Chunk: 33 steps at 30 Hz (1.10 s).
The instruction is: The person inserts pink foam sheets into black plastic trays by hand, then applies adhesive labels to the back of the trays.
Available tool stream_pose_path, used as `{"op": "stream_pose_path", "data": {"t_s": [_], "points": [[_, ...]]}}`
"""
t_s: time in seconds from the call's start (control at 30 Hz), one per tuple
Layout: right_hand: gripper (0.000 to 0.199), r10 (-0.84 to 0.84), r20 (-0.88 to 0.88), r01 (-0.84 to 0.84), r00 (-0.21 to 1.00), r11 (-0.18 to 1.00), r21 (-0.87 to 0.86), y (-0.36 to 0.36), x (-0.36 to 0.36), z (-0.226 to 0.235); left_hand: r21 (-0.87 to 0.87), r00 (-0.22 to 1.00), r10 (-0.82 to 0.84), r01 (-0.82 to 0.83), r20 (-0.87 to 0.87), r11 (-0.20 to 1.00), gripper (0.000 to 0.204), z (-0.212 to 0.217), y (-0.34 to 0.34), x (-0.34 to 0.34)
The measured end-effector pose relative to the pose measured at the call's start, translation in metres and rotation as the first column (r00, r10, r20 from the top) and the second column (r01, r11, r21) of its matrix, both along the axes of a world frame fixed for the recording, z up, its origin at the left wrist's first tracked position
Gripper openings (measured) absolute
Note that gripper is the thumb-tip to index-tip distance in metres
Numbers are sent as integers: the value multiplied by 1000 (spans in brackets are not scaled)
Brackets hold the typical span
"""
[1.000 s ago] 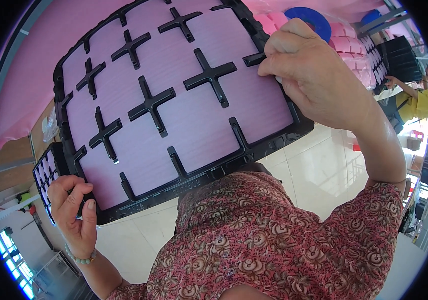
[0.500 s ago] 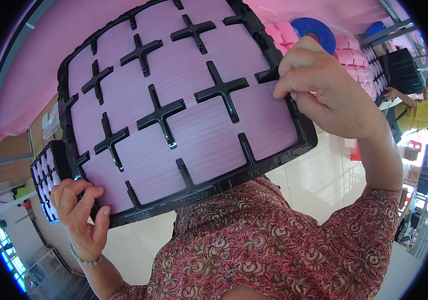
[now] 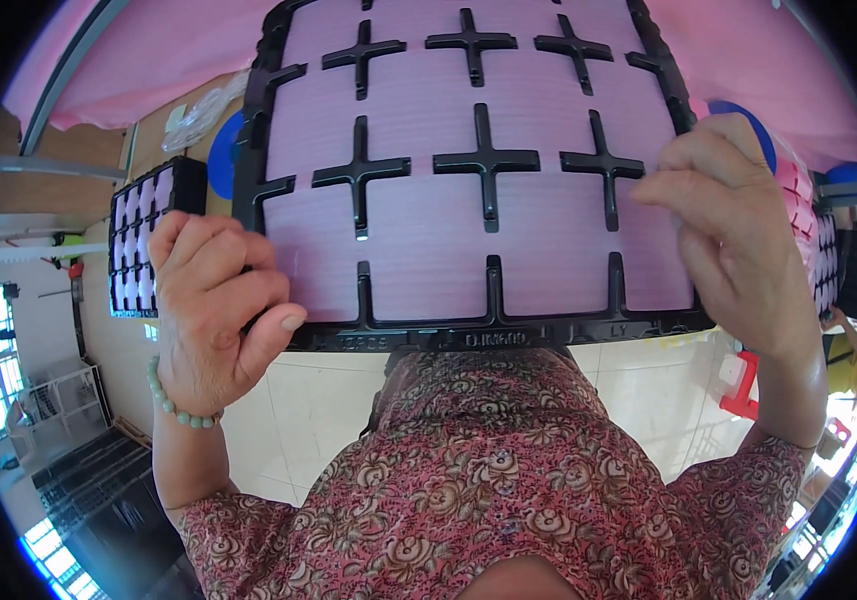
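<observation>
A large black plastic tray with raised cross-shaped dividers spans the upper middle, its near rim in front of my body. Pale pink-purple foam sheets fill the spaces between the dividers. My left hand, with a green bead bracelet at the wrist, is closed at the tray's near left edge, thumb toward the rim. My right hand curls over the right edge, its index fingertip above the pink sheet near a cross. The far edge of the tray is cut off by the picture.
A smaller-looking stack of filled black trays stands at the left. Blue round discs show behind the tray on both sides. A red stool is on the tiled floor at right. A co-worker in yellow is at the far right.
The tray has levelled from its slant and now lies squarer to me, further right. My left hand has moved up and right; my right hand has moved right and down.
</observation>
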State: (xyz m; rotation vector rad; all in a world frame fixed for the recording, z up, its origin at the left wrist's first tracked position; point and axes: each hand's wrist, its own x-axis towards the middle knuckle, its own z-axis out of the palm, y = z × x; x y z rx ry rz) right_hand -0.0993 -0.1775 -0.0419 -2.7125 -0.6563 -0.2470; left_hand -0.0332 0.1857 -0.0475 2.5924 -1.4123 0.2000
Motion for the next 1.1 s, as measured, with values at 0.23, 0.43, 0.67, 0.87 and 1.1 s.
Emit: {"op": "stream_pose_path", "data": {"t_s": [0.23,0.43,0.67,0.87,1.1], "points": [[37,181,21,-181,983,983,-16,36,14,-19,-50,988,-113,108,-108,993,33,4,-19,11],[34,271,-119,-269,955,962,38,11,44,-8,-29,971,-123,120,-204,992,43,13,-15,15],[45,-212,258,219,943,976,4,-73,144,-40,-118,944,-178,151,-279,982,33,33,-52,87],[45,-313,-74,316,947,948,39,-68,171,-32,-60,978,-55,44,-202,997,29,1,-57,144],[49,-430,54,431,901,878,-208,-66,165,-31,78,991,-50,60,-121,995,31,-6,-58,160]]}}
